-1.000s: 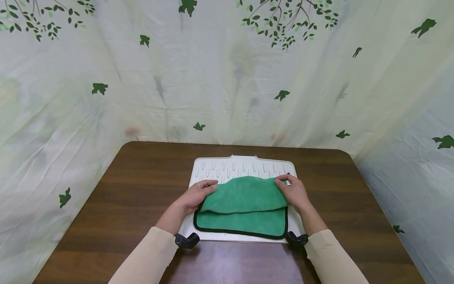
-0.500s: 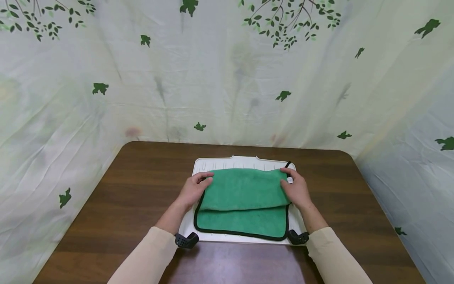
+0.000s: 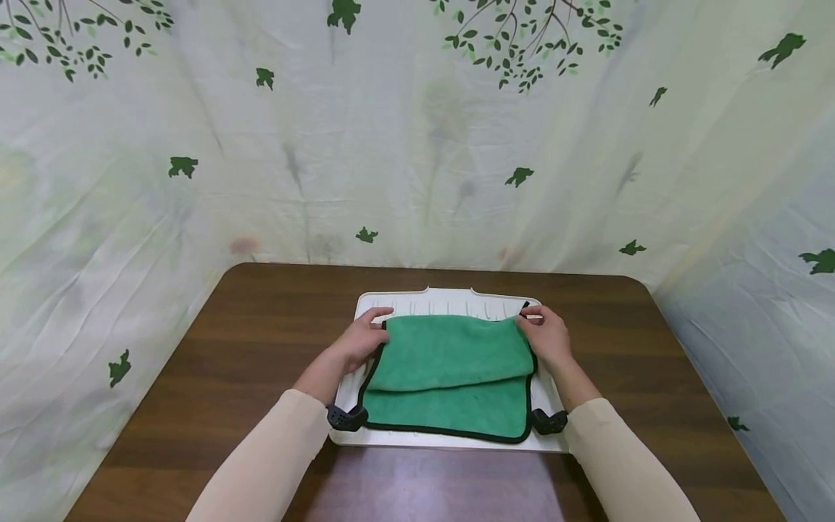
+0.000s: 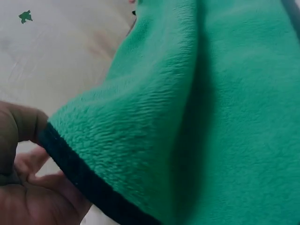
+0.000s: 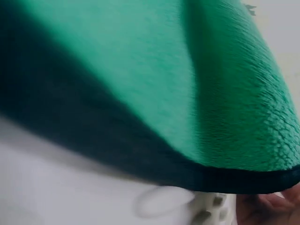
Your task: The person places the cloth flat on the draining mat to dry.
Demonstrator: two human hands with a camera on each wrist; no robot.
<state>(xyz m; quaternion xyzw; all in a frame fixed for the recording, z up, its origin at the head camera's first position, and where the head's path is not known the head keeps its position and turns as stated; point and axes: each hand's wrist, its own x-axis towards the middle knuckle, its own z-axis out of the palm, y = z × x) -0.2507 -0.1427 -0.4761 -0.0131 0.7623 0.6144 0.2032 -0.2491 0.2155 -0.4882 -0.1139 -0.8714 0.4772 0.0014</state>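
A green plush towel (image 3: 450,355) with black edging lies over a white ridged board (image 3: 391,299), with a crosswise fold across its middle. My left hand (image 3: 359,343) grips the towel's far left corner; in the left wrist view the fingers (image 4: 28,122) are at the black-edged corner. At the far right corner, my right hand (image 3: 548,337) pinches the edge between thumb and fingers. Only a bit of the right hand (image 5: 269,206) shows at the bottom right of the right wrist view, under the towel's edging. The far part of the towel is raised off the board.
The board rests on a brown wooden table (image 3: 261,348), near its front edge. A pale curtain (image 3: 404,145) with green leaf prints hangs behind the table and along both sides. Black cameras (image 3: 347,418) are strapped to both wrists.
The towel's far part first rose and spread farther back over the board, then shifted slightly nearer. Both hands moved with the corners; the left forearm has moved forward a little.
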